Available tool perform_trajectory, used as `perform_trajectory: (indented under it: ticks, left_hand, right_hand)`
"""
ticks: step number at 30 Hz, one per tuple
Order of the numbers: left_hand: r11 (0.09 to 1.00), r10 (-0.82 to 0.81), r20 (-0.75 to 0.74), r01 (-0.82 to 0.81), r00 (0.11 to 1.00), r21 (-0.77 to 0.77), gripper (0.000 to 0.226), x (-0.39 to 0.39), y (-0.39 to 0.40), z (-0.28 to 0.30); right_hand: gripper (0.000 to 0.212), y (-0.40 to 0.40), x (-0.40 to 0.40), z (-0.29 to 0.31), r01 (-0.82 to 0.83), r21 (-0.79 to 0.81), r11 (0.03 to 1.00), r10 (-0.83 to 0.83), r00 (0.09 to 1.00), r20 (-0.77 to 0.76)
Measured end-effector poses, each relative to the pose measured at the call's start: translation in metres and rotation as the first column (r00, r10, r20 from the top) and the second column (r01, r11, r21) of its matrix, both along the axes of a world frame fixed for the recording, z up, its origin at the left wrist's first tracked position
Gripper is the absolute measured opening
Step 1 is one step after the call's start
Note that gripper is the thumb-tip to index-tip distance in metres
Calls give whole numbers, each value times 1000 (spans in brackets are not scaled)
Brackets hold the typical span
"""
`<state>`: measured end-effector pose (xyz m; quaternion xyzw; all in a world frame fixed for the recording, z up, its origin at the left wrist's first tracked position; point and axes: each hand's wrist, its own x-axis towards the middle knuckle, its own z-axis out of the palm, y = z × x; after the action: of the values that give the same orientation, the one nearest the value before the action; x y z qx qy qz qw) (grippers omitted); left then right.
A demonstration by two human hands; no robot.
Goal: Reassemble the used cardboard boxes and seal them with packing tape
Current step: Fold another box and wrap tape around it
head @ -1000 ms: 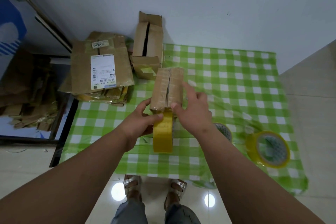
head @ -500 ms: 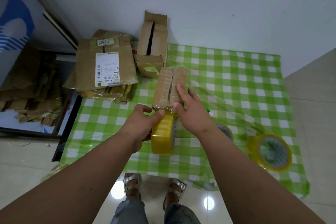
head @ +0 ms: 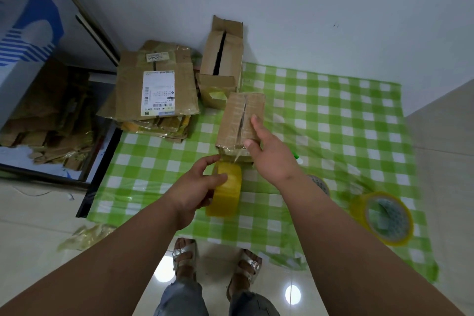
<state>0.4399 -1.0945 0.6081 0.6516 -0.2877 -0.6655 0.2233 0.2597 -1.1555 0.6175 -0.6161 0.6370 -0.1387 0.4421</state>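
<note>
A small brown cardboard box stands on the green checked tablecloth, its top flaps closed with a slit between them. My right hand presses on its near right flap with straight fingers. My left hand grips a yellow roll of packing tape just below the box's near end. A clear strip of tape runs from the roll up onto the box's near face.
Another box with open flaps stands behind, against the wall. Flattened cartons are stacked at the left. A second tape roll lies at the right, a third is half hidden by my right arm. My feet are below the table edge.
My left hand has drawn the roll a little down and away from the box, stretching the tape. My right hand has slid along the flap. The view has shifted slightly.
</note>
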Motion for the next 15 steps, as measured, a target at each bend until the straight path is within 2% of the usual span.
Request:
perform_trajectory:
  ticks: [3, 6, 12, 15]
  left_hand:
    - [998, 48, 72, -44, 996, -49, 30, -4, -3, 0]
    - [996, 46, 67, -41, 997, -78, 23, -12, -7, 1]
    - [993, 67, 92, -57, 993, -105, 30, -12, -5, -7]
    - [992, 66, 89, -56, 994, -109, 28, -11, -7, -8]
  right_hand:
    - [59, 4, -1, -1, 24, 8, 1000, -25, 997, 80]
    - [59, 8, -8, -1, 69, 30, 997, -74, 979, 190]
    - [54, 16, -21, -2, 153, 19, 988, -151, 940, 306]
    - [46, 15, -29, -11, 270, -31, 962, -256, 939, 231]
